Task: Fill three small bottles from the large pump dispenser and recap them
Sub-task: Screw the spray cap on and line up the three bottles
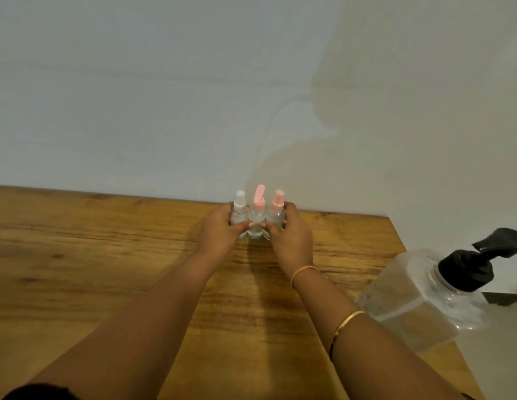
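Fingers (pixel 289 208) of left hand (pixel 219 230) and right hand (pixel 293 239) clasp three upright, touching bottles (pixel 257 217), caps pointing up.

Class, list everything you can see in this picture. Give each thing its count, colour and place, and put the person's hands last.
small bottles: three, clear, one white cap and two pink; upright in a touching row near the table's far edge, between both hands
pump dispenser: one, clear with a black pump; at the table's right edge
table: one, brown wood; against the wall
wall: one, pale; behind the table
wrist band: one, pink; right wrist
bangle: one, gold; right forearm
left hand: one; grips the row's left end
right hand: one; grips the row's right end
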